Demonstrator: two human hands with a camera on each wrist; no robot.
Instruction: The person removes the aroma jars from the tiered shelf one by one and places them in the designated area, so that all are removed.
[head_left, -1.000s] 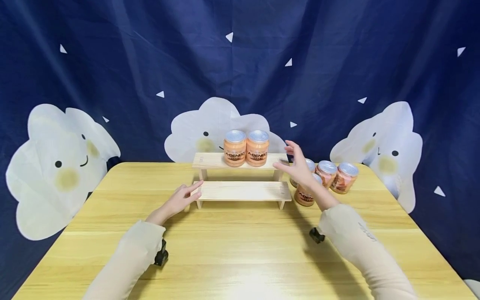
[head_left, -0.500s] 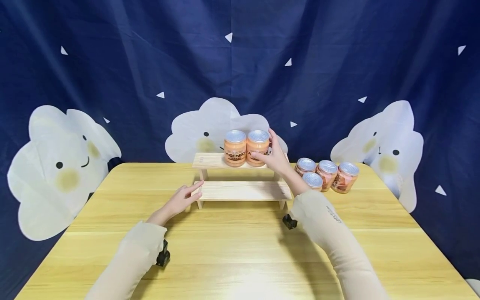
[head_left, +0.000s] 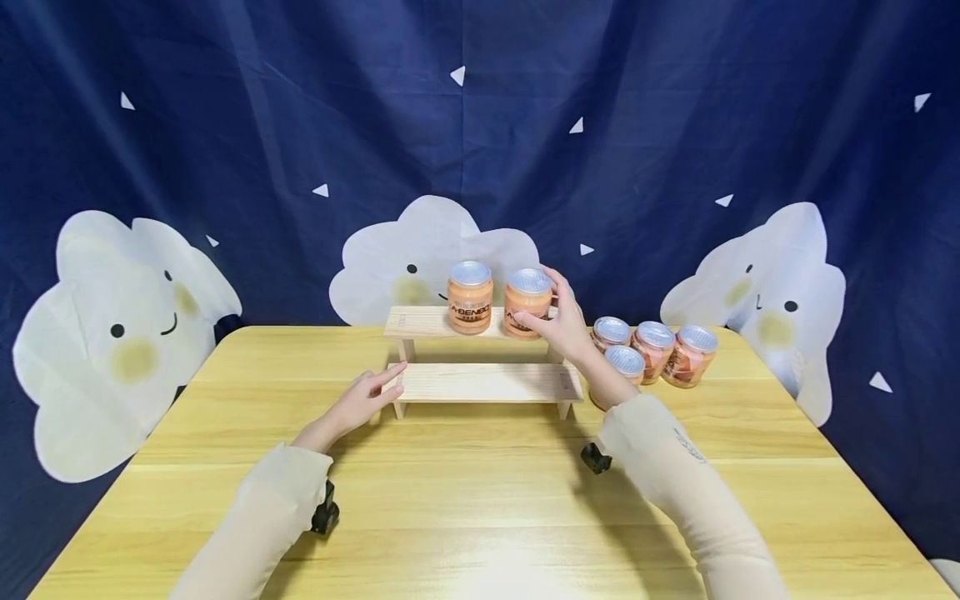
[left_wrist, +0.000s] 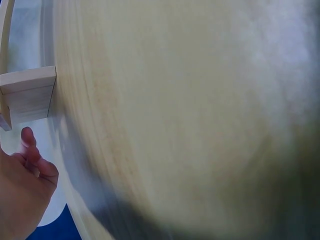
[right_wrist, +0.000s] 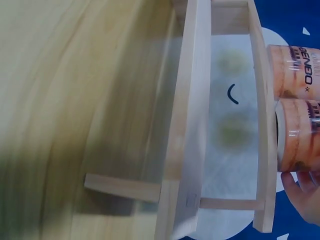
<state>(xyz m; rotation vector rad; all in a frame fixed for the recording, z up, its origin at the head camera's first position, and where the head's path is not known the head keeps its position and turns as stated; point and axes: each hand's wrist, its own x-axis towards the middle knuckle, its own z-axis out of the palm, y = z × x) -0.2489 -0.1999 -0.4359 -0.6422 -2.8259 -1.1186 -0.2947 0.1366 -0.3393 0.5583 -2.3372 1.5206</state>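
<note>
My right hand (head_left: 564,327) grips an orange jar (head_left: 522,305) with a silvery top, thumb in front and fingers round its right side. This jar is over the right part of the wooden stand's upper shelf (head_left: 420,319); in the right wrist view its base edge shows at a slight tilt beside the shelf. Another orange jar (head_left: 470,302) stands to its left, with a gap between them in the head view. My left hand (head_left: 358,403) is at the left end of the lower shelf (head_left: 487,383), index finger and thumb extended at its edge.
Right of the stand, several similar jars (head_left: 689,358) are grouped on the wooden table (head_left: 465,492). One jar (head_left: 625,363) sits in front of the others, partly behind my right forearm. A dark blue curtain (head_left: 645,150) with cloud faces hangs behind the table.
My right hand first came left from near the table jars to the right jar on the upper shelf. It now has shifted that jar rightward, away from its neighbour. My left hand stayed put.
</note>
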